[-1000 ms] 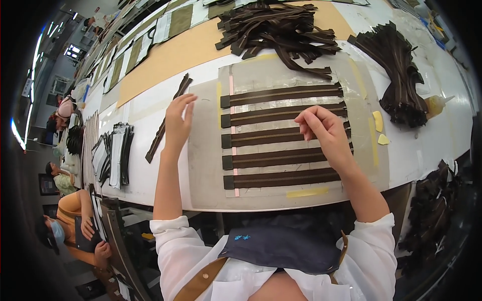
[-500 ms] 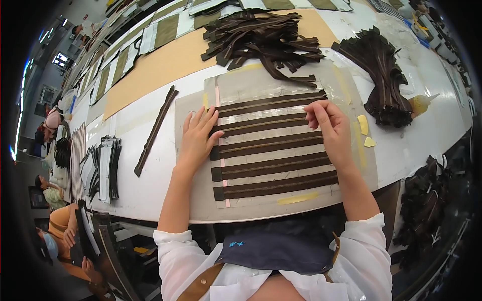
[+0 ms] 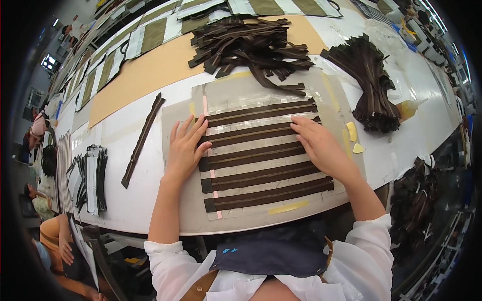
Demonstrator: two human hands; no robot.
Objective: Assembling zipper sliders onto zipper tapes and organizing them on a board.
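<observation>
On the grey board (image 3: 188,215) we are spreading our left hand (image 3: 186,152) over brown zippers (image 3: 256,155) near its left edge, and resting our right hand (image 3: 324,146), thumb apart, toward its right edge

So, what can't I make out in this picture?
In the head view:
Left end of the second zipper from the top: behind the left hand.
Right end of the third zipper: behind the right hand.
Zipper pile count: strips overlap.
Co-worker's head: lost in dark rim.
</observation>
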